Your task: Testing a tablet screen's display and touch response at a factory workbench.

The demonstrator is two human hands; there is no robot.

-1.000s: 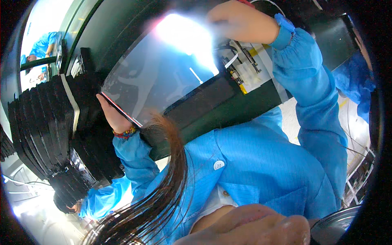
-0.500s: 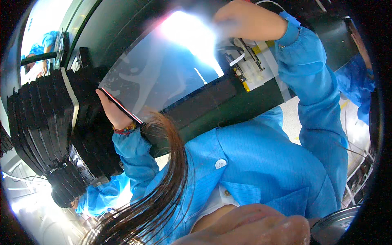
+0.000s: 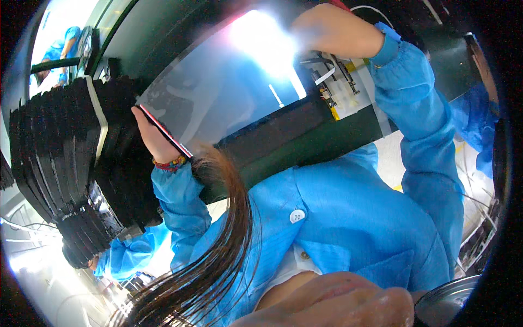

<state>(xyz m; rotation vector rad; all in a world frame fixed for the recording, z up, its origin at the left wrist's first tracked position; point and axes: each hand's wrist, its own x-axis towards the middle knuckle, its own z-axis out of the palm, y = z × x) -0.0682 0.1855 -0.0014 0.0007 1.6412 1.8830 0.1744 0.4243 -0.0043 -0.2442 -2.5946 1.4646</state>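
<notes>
A large, glossy flat panel (image 3: 218, 103) lies tilted across the dark work surface, with a strong white glare over its far right part. My left hand (image 3: 154, 137), a beaded bracelet at its wrist, grips the panel's left edge, where a red and white line shows. Those fingers are mostly hidden behind the edge. By the panel's far right corner is my right hand (image 3: 340, 31), its wrist bent; glare and blur swallow its fingertips, so whether they touch the panel I cannot tell. Just below that hand sits a pale fixture (image 3: 344, 90) with small metal parts and a yellow strip.
Left of the panel stands a tall stack of black trays or frames (image 3: 52, 141), bound by a pale strap (image 3: 98, 120). A white cable (image 3: 373, 8) curves behind my right hand. Co-workers' blue sleeves (image 3: 133, 253) show at the lower left and right rim.
The whole view has shifted slightly. A bit of something red now shows above my right hand. My left hand keeps its place at the panel's edge.
</notes>
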